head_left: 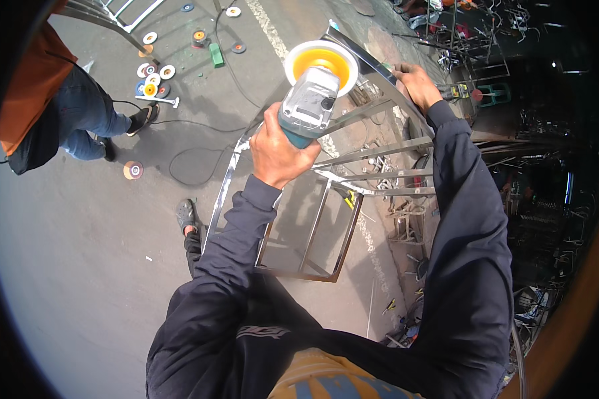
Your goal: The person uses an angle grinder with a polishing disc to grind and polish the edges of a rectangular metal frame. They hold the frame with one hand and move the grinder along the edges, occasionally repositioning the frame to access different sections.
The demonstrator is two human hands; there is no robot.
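Note:
My left hand (277, 151) is wrapped round the body of an angle grinder (308, 105). A yellow disc with a white rim (299, 63) is fitted at the grinder's far end, over the upper part of a welded metal frame (339, 156). Whether the disc touches the metal, I cannot tell. My right hand (417, 86) grips the frame's dark upper bar (373, 61), to the right of the disc; its thumb and fingers are partly hidden. Several crossbars run below the grinder, and a rectangular end section of the frame (305, 229) lies nearer to me.
Another person in an orange top and jeans (86, 116) stands at the left. Several loose grinding discs (167, 72), a hammer (160, 100) and a green block (216, 55) lie on the ground. A black cable (196, 179) loops there. Metal scrap and racks (539, 219) crowd the right.

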